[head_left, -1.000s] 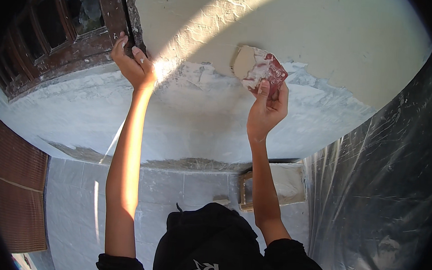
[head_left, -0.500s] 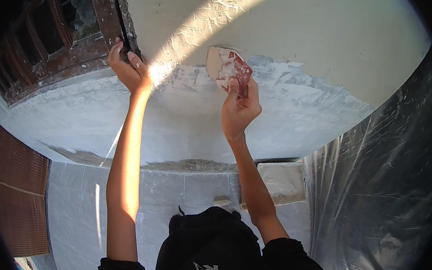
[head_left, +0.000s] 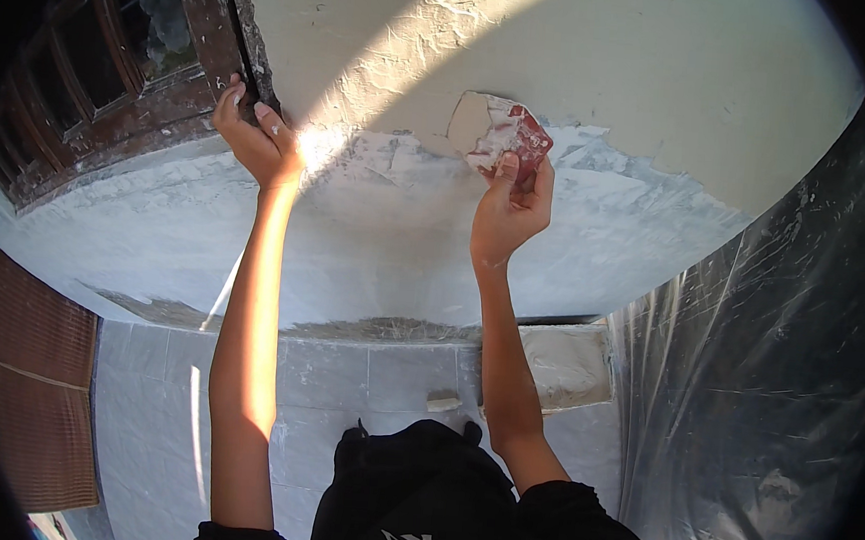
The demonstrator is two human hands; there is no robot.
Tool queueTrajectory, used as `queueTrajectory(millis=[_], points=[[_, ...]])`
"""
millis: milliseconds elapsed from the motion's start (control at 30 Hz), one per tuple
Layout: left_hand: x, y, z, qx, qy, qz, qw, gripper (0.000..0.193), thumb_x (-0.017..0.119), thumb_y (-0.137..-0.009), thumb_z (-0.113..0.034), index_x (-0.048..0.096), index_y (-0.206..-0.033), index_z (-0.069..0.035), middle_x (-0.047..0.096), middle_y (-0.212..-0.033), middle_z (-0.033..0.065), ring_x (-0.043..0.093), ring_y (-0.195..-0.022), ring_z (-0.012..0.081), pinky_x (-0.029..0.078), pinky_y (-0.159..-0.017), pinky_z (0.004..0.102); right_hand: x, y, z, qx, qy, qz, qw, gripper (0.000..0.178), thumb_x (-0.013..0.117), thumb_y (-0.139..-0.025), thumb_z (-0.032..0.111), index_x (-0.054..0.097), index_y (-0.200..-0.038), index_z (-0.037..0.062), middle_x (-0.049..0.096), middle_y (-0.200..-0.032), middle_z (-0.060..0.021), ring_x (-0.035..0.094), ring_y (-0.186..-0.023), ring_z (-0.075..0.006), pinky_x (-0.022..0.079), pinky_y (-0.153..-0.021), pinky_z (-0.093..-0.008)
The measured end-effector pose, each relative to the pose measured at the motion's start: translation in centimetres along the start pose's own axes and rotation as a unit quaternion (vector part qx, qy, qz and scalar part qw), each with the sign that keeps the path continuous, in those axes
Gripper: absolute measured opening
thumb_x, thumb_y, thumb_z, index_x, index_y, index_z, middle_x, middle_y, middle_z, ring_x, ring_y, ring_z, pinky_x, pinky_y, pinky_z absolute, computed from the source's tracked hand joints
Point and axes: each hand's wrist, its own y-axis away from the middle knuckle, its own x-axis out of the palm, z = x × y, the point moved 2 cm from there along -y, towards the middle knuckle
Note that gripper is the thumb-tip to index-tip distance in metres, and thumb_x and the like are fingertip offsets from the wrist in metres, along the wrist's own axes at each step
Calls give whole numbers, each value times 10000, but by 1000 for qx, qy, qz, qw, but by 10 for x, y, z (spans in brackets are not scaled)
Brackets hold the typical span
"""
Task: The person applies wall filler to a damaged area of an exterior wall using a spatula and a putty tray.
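My right hand (head_left: 513, 215) pinches a red putty spreader (head_left: 530, 144), thumb on the near face. The spreader is smeared with white filler, and its left part is cream-coloured. It lies against the wall (head_left: 657, 75), where the cream upper coat meets a patchy white band. My left hand (head_left: 261, 146) rests at the lower corner of the brown wooden window frame (head_left: 214, 29), its thumb and fingers apart. No tool shows in that hand.
A tray of pale filler (head_left: 571, 365) stands on the grey tiled floor (head_left: 325, 373) below the wall. Near it lies a small pale block (head_left: 443, 401). Clear plastic sheeting (head_left: 735, 392) hangs at the right. A brown woven blind (head_left: 29, 372) is at the left.
My right hand and the putty spreader have moved a short way to the right along the wall. My left hand has stayed at the window corner.
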Motion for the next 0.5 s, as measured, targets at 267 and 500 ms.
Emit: queueTrajectory(millis=[267,500], points=[[-2,0,1,10,-14,10,1000,372,409,-960,-192,386,-1212,81,438,-1252,234,467,-1170,346,393,-1002,424,-5,7,21,-15,-28,26,999,272,585,-937,22,558,-1186,-84,676,-968,-119,645,-877,-130,550,-726,-255],[-2,0,0,-2,-23,18,1000,366,391,-975,-194,353,-1219,76,424,-1242,245,509,-1186,346,397,-1032,441,-13,-2,14,-70,79,-9,994,254,602,-938,44,565,-1149,-91,673,-974,-120,644,-827,-120,554,-710,-254]])
